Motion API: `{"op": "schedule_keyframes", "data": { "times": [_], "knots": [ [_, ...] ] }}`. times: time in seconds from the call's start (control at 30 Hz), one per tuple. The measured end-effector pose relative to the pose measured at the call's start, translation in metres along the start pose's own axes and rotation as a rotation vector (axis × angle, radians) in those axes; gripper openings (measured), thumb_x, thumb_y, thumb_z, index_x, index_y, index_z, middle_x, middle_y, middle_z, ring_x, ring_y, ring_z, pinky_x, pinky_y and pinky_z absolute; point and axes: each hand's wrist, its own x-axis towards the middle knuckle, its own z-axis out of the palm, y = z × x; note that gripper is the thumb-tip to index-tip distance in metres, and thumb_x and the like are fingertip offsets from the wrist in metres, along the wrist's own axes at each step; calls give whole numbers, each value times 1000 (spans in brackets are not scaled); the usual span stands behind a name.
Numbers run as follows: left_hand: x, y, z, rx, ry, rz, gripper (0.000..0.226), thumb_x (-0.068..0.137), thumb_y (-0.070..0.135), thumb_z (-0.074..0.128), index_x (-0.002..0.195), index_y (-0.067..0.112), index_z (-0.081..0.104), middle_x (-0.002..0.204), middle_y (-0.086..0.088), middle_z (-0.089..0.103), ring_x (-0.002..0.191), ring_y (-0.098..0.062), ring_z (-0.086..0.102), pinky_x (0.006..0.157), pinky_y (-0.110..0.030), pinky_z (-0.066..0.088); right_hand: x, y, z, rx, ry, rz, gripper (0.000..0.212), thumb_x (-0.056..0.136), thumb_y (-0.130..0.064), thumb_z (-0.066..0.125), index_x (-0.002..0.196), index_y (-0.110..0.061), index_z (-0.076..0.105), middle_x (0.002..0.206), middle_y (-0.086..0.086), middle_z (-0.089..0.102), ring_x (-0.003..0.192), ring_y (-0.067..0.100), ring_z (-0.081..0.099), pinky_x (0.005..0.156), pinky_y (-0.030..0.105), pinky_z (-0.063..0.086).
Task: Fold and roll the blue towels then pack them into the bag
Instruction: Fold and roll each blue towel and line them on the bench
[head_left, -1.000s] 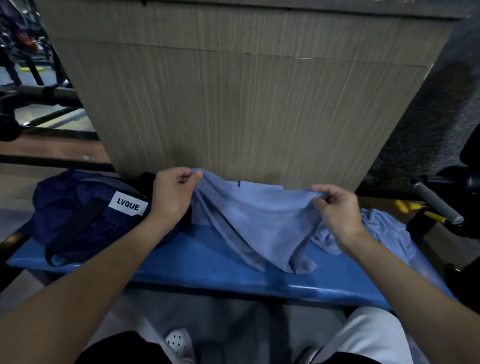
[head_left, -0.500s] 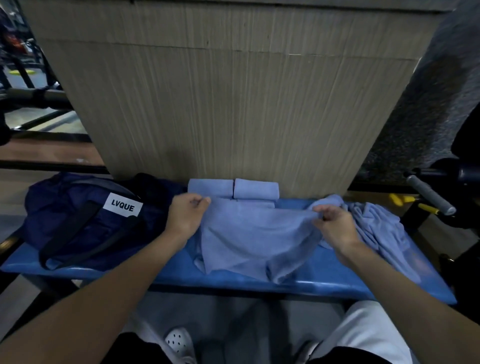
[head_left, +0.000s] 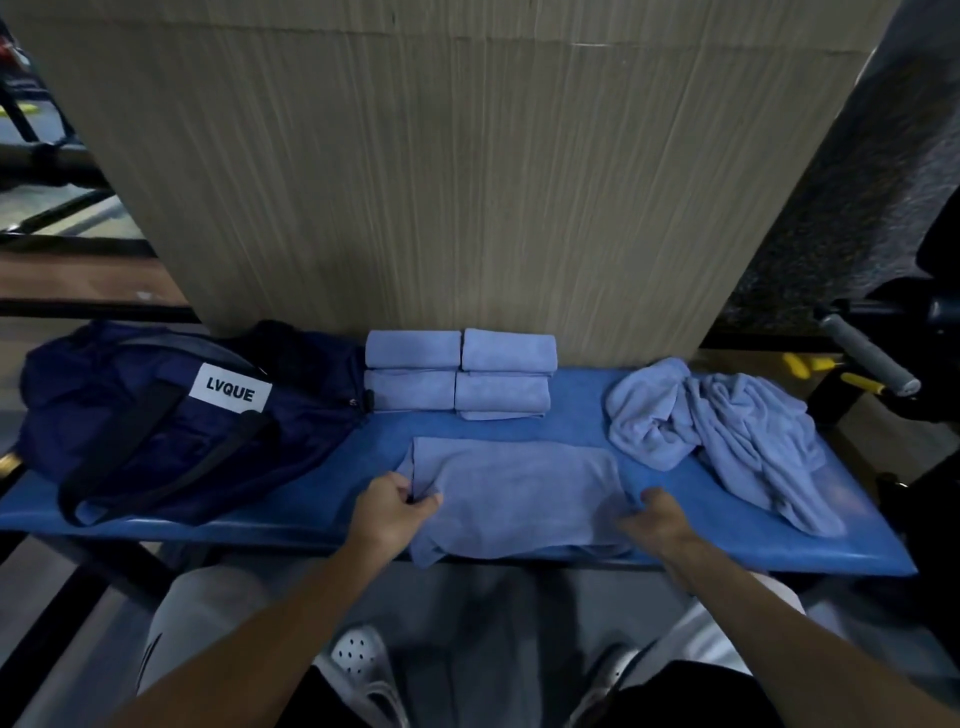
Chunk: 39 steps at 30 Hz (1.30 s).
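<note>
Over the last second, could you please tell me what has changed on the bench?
The left hand and right hand lowered the towel from mid-air and laid it flat on the bench, near its front edge, still gripping its sides. The rolled towels, bag and crumpled pile stayed put.

The left hand (head_left: 395, 512) and right hand (head_left: 657, 519) are bare, forearms too. Pale trousers (head_left: 208, 608) cover the legs; white clogs (head_left: 358, 660) (holes punched across the toe) cover the feet.
</note>
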Motion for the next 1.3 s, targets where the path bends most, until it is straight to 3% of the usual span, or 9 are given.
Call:
{"op": "schedule_keyframes", "data": {
  "times": [0.1,0.2,0.43,0.6,0.73,0.9,0.97,1.1,1.3],
  "knots": [
    [-2,-5,0,91,-29,29,58,80,22,76,43,17,32,46,-2,32,44,-12,33,47,-26,25,1,1,-3,-143,-10,-26,44,83,-10,67,47,-12,41,50,-1,37,73,13,47,61,28,30],
    [-2,0,-5,120,-11,7,57,82,14,70,43,18,29,46,-1,26,45,-12,29,46,-27,21,-3,-7,-4,-73,32,-80,46,80,-1,62,44,-14,35,50,-1,30,62,13,39,54,34,26],
    [4,44,-37,-84,133,136,59,82,22,76,49,18,27,50,-1,26,47,-12,27,48,-27,22,-21,-43,-33,280,85,-242,44,86,-3,64,53,-13,37,52,3,33,51,12,29,43,18,25],
    [10,95,-73,-350,154,152,35,84,22,77,62,-1,61,63,-8,54,58,-10,48,53,-22,40,-28,-79,-64,552,159,-318,20,87,-8,69,79,-16,52,65,9,52,60,15,47,51,22,41],
    [10,129,-101,-439,102,162,11,89,13,70,90,2,72,83,-6,70,75,-12,62,57,-18,51,-33,-101,-90,592,197,-432,27,90,1,62,94,-25,56,69,2,57,59,5,53,54,18,46],
    [3,153,-118,-491,148,281,12,90,7,68,79,13,67,66,5,68,56,2,62,51,-12,49,-42,-125,-117,589,222,-527,25,87,13,56,98,-9,62,76,0,63,69,5,59,60,10,48],
    [3,157,-124,-475,210,329,13,87,9,71,77,15,67,63,8,68,57,3,60,58,-14,50,-42,-130,-126,521,217,-553,30,87,13,55,109,-6,61,85,7,64,78,13,60,67,14,52],
    [5,163,-134,-481,299,407,10,84,16,76,75,17,71,75,0,70,65,-2,61,65,-18,50,-37,-130,-140,329,273,-597,37,89,9,51,120,-9,60,107,16,66,103,27,63,92,45,53],
    [2,170,-137,-441,328,449,12,87,20,73,76,16,72,76,3,71,67,0,62,62,-11,48,-36,-127,-148,283,354,-604,30,89,3,56,103,-21,64,85,25,64,73,40,61,63,46,52]
  ]
}}
